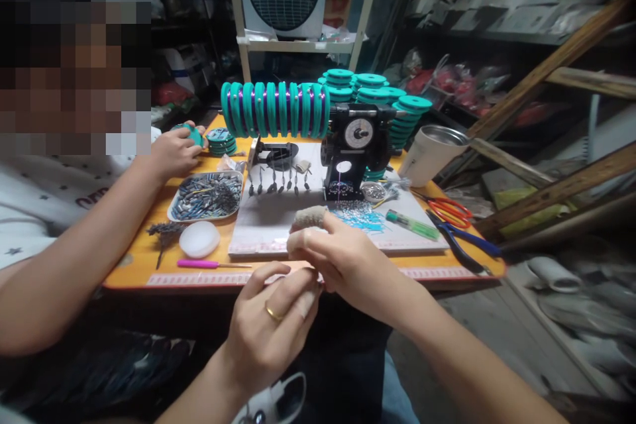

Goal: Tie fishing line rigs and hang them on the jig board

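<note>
My left hand, with a gold ring, and my right hand meet just in front of the orange table. Their fingertips are pinched together on something too small to make out. The right index finger wears a cloth wrap. Beyond them lies a white mat with a black winding machine and a row of teal spools on a bar. A small heap of blue wire pieces lies near my right hand.
Another person at the left holds a teal spool in one hand. A tray of small parts, a white lid, a pink tool, a green lighter, scissors, pliers and a metal cup are on the table.
</note>
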Motion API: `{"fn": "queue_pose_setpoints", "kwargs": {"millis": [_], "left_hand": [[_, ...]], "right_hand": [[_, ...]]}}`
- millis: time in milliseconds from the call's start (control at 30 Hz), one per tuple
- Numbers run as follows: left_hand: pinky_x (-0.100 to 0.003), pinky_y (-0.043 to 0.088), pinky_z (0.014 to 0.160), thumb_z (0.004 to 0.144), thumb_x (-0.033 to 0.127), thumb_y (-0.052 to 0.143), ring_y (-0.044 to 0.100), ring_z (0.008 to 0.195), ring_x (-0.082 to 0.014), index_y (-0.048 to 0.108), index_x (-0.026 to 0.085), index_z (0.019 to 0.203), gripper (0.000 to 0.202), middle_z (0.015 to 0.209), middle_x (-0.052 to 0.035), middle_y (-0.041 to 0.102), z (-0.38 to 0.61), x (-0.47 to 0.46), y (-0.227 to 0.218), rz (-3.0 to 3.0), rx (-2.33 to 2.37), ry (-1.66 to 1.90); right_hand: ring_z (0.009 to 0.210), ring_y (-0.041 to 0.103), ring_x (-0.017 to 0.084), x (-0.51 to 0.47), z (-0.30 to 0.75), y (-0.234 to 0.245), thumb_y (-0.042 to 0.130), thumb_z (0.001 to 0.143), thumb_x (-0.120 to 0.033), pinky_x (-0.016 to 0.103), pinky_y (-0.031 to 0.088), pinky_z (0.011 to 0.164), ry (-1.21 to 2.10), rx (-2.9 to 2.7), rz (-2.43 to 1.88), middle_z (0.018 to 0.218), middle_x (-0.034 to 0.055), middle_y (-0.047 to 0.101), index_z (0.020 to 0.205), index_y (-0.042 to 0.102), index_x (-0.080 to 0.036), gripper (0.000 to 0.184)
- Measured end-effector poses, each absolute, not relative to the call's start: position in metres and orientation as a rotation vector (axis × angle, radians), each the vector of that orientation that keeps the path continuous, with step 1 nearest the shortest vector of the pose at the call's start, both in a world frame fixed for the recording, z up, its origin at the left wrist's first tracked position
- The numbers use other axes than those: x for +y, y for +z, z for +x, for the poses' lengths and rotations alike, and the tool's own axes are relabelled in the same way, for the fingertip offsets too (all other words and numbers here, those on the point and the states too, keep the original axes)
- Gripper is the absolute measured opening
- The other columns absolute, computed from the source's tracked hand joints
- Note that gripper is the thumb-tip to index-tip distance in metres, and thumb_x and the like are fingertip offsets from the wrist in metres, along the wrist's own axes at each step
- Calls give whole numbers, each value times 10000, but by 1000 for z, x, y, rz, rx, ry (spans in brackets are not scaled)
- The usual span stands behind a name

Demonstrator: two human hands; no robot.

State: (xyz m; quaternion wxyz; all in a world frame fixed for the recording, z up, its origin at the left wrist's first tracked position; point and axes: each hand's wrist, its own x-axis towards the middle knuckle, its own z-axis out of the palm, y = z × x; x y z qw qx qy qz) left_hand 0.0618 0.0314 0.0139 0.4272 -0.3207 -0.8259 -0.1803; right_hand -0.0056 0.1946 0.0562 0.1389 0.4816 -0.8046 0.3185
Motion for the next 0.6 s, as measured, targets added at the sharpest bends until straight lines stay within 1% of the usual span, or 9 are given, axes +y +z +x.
{"fn": "queue_pose_setpoints", "kwargs": {"millis": [67, 133, 200, 267, 333, 400, 467, 533, 600], "left_hand": [[-276, 509, 944, 762, 5, 690, 710, 854, -107, 670, 166, 955, 252, 947, -34, 765, 61, 32, 15, -856, -2086, -499], [-264, 508, 926, 775, 11, 674, 705, 853, -102, 666, 173, 888, 197, 917, -19, 760, 64, 35, 11, -761, -2157, -735], [-223, 524, 836, 813, 82, 666, 690, 841, -98, 661, 165, 797, 85, 879, -19, 735, 68, 39, 3, -499, -2264, -1174], [-181, 523, 740, 842, 208, 673, 672, 815, -92, 662, 147, 729, 129, 863, -34, 704, 74, 43, -4, -160, -2271, -1707], [-157, 518, 725, 822, 306, 712, 659, 820, -87, 674, 131, 719, 207, 872, -40, 682, 78, 48, -7, 113, -2115, -2163], [-157, 523, 767, 762, 343, 775, 652, 832, -87, 675, 120, 717, 249, 865, -35, 671, 80, 54, -6, 273, -1891, -2464], [-169, 530, 790, 712, 343, 816, 650, 833, -93, 668, 115, 701, 272, 851, -32, 672, 80, 60, -3, 361, -1722, -2631], [-174, 535, 807, 693, 327, 832, 648, 829, -91, 665, 114, 685, 271, 839, -30, 678, 79, 65, 0, 394, -1627, -2715], [-164, 536, 827, 687, 298, 842, 647, 834, -81, 661, 114, 669, 258, 827, -21, 680, 79, 68, 1, 405, -1566, -2780]], "right_hand": [[711, 520, 71, 193, -5, 54, 458, 956, -85, 154, 437, 605, 900, -2320, 1337, 901, 35, 542, 927, 615, -155, 175], [783, 573, 87, 195, 1, 49, 463, 967, -93, 173, 479, 652, 854, -2260, 1254, 977, 58, 583, 1010, 624, -155, 178], [930, 615, 117, 200, 12, 42, 511, 963, -113, 210, 532, 771, 875, -2168, 1119, 1105, 93, 603, 1147, 600, -153, 208], [1018, 619, 127, 207, 25, 33, 559, 950, -135, 224, 541, 858, 1016, -2145, 948, 1126, 94, 613, 1167, 592, -154, 221], [905, 632, 99, 212, 38, 22, 577, 947, -176, 179, 538, 770, 1253, -2247, 805, 970, 54, 638, 1027, 654, -165, 112], [725, 604, 63, 212, 49, 11, 610, 931, -231, 133, 495, 612, 1566, -2357, 715, 850, 26, 634, 924, 714, -177, 118], [647, 569, 45, 209, 55, 0, 692, 873, -295, 118, 465, 540, 1917, -2338, 627, 861, 32, 649, 918, 752, -178, 139], [651, 571, 47, 204, 58, -9, 743, 826, -339, 123, 483, 549, 2165, -2234, 519, 886, 48, 661, 919, 752, -151, 210], [592, 557, 43, 200, 60, -14, 737, 835, -366, 120, 477, 511, 2278, -2190, 460, 776, 32, 642, 867, 721, -119, 250]]}}
